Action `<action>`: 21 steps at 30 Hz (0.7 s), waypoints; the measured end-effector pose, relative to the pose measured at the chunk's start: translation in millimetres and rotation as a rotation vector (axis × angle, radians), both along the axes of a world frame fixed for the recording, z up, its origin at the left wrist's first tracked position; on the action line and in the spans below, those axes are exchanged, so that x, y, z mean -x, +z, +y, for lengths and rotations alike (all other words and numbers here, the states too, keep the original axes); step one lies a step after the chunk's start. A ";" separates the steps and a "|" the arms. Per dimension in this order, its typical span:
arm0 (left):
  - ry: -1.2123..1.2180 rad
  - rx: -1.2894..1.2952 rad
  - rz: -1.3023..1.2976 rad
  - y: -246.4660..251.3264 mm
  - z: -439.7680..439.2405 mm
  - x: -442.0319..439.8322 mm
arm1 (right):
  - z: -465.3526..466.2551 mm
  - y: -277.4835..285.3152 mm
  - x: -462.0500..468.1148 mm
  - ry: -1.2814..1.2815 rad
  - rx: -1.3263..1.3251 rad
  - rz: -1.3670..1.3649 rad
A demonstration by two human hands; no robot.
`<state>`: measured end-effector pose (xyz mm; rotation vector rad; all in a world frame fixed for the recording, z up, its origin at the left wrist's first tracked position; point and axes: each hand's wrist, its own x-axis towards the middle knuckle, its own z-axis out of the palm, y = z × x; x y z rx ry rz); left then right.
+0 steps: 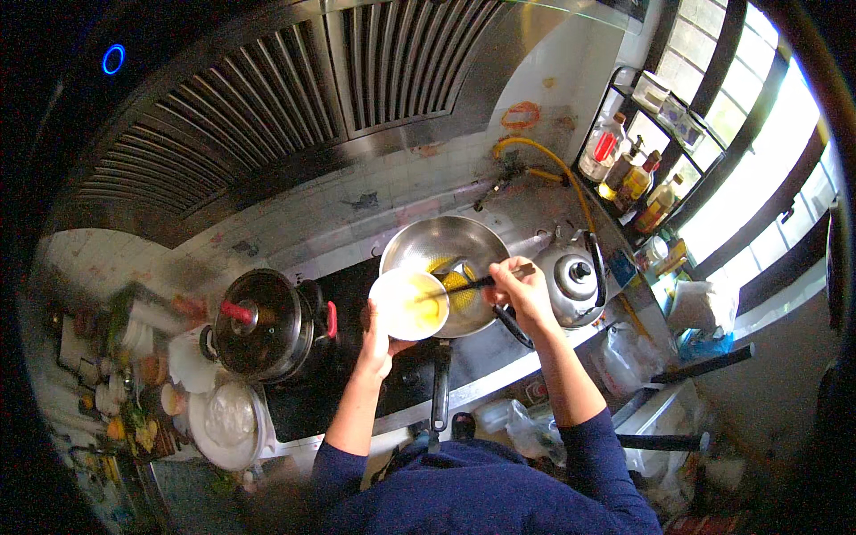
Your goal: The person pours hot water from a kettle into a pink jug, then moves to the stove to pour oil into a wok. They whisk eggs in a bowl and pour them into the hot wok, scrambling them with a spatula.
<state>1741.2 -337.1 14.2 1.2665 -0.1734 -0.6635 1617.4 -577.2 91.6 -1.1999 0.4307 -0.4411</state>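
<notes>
My left hand (378, 348) holds a white bowl (394, 287) tilted over the near left part of a steel wok (418, 237). Yellow liquid (428, 313), which looks like beaten egg, lies in the bowl. In my right hand (521, 294) are dark chopsticks (465, 286), their tips reaching into the bowl. Yellow patches show on the wok's dimpled inside, but I cannot tell whether they are oil or egg. A metal utensil head (447, 267) rests in the wok. The wok's black handle (441, 388) points towards me.
Right of the wok stands a steel kettle (568, 281). A glass-lidded pot (261, 328) with red grips sits left on the black hob (301, 414). Overhead is a range hood (334, 73). Bottles (635, 180) fill a rack at right; a covered plate (227, 428) lies at left.
</notes>
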 end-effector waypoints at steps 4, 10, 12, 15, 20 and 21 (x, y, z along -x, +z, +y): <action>-0.034 0.031 -0.014 -3.2 -4.4 -5.2 | -4.5 -8.7 6.2 0.109 -0.052 0.048; -0.025 0.011 0.019 -16.4 -2.9 -11.1 | -0.8 -12.7 4.4 0.176 -0.074 0.061; -0.031 0.019 0.025 -17.6 -0.9 -12.3 | 1.9 -13.9 -2.3 -0.017 -0.016 0.013; -0.040 0.029 0.020 -21.6 -1.6 -11.3 | 0.4 -18.7 4.6 0.163 -0.045 0.049; -0.012 0.033 0.028 -16.0 -2.5 -9.3 | 0.4 -19.3 3.2 0.099 -0.034 0.038; -0.012 0.030 0.015 -14.4 -3.1 -8.7 | -0.4 -18.8 3.7 0.178 -0.023 0.075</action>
